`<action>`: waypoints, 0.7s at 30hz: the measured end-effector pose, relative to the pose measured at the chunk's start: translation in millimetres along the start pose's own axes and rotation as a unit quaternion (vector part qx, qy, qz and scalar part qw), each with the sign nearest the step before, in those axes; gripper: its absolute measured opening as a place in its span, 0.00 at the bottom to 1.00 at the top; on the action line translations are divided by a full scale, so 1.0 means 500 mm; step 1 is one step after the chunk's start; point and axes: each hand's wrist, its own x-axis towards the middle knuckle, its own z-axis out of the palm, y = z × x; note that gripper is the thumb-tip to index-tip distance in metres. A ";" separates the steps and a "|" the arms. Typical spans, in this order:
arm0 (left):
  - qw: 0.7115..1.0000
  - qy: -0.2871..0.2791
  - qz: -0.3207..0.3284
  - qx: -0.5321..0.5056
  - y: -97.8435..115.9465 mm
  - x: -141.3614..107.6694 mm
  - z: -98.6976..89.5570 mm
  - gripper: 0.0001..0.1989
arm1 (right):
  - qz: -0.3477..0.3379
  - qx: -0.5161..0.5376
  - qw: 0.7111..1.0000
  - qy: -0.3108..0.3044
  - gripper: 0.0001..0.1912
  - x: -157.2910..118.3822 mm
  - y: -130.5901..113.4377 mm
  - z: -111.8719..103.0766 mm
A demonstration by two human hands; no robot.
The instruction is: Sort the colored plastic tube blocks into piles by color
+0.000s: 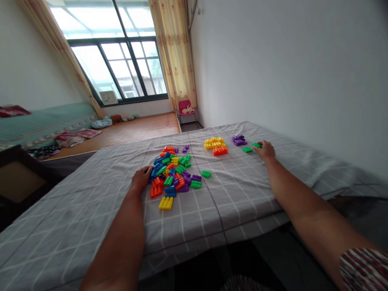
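My right hand (267, 151) pinches a green tube-shaped building block (257, 144) at the right side of the bed-like surface. Another green block (247, 150) lies just left of it, and a stack of purple blocks (239, 140) sits behind that one. My left hand (141, 178) rests at the left edge of a mixed pile of blocks (168, 170), against its blue pieces. Its fingers look loosely stretched along the pile, with the tips partly hidden. Sorted yellow blocks (215, 142) stand in rows, with orange blocks (220, 151) in front.
A grey checked cloth (236, 190) covers the surface. Single blocks lie around the pile, including a green one (206, 174) and a yellow one (166, 203). A white wall (287, 72) borders the right side. Farther back are a pink chair (184, 106) and a window.
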 end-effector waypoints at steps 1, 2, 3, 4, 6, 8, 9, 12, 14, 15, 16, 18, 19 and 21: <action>1.000 -0.001 0.000 -0.001 0.000 0.000 0.000 0.23 | 0.012 -0.001 1.000 -0.008 0.19 0.000 0.017 0.005; 1.000 -0.002 0.000 -0.001 -0.001 0.001 -0.001 0.23 | 0.018 -0.001 1.000 -0.015 0.19 -0.001 0.027 0.011; 1.000 -0.002 -0.001 0.000 -0.001 0.001 -0.001 0.23 | 0.024 -0.002 0.999 -0.021 0.19 -0.001 0.031 0.015; 1.000 -0.001 -0.003 0.001 -0.001 0.001 -0.002 0.23 | 0.027 -0.005 0.999 -0.029 0.19 0.000 0.030 0.019; 1.000 0.001 -0.011 0.005 -0.001 0.001 -0.003 0.23 | 0.036 -0.011 0.998 -0.050 0.19 0.003 0.022 0.021; 1.000 0.000 -0.018 0.005 -0.001 0.002 -0.003 0.23 | 0.061 -0.021 0.996 -0.068 0.18 0.007 0.014 0.018; 1.000 -0.001 -0.020 0.005 -0.002 0.003 -0.004 0.23 | 0.074 -0.026 0.995 -0.069 0.18 0.009 0.012 0.016; 1.000 -0.003 -0.019 0.005 -0.003 0.004 -0.004 0.23 | 0.085 -0.036 0.994 -0.055 0.18 0.010 0.010 0.007; 1.000 -0.002 -0.017 0.007 -0.004 0.005 -0.003 0.23 | 0.067 -0.031 0.996 -0.052 0.16 0.005 0.010 0.004; 1.000 -0.002 -0.018 0.008 -0.004 0.004 -0.003 0.23 | 0.056 -0.025 0.997 -0.054 0.16 0.002 0.009 0.002; 1.000 -0.002 -0.019 0.007 -0.003 0.003 -0.002 0.23 | 0.047 -0.021 0.997 -0.056 0.15 -0.002 0.008 0.002; 1.000 -0.003 -0.021 0.007 -0.001 0.001 -0.002 0.23 | 0.041 -0.020 0.998 -0.052 0.15 -0.011 0.002 0.001; 1.000 -0.003 -0.022 0.007 0.000 -0.001 -0.002 0.22 | 0.044 -0.023 0.998 -0.040 0.15 -0.016 -0.001 0.000; 1.000 -0.001 -0.022 0.006 0.003 -0.004 -0.001 0.22 | 0.044 -0.026 0.999 -0.001 0.16 -0.024 -0.012 0.000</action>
